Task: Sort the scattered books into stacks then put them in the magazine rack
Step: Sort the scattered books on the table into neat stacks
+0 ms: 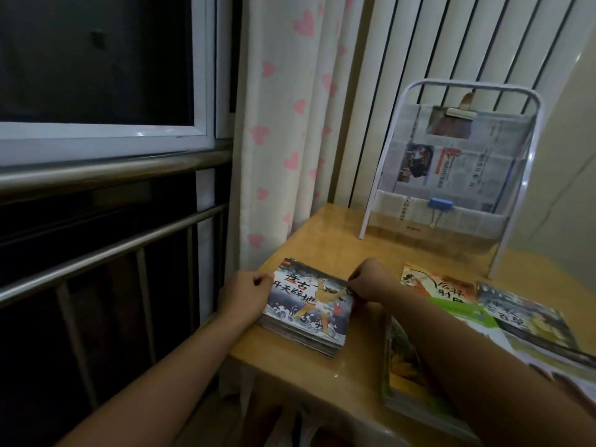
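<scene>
Fingers of the left hand (247, 293) and the right hand (371, 280) curl against opposite short edges of the stack of books (308, 306), pinching and squaring it on the desk (322, 230). That one stack looks sorted. Still loose to its right lie an orange book (433, 282), a green one (464, 312), a grey one (529, 317) and a yellow-green one (403, 359). The magazine rack (451, 166) stands at the back holding only newspaper, so none seem filed yet. The stack sits near the desk's left edge; bare desk separates it from the rack.
</scene>
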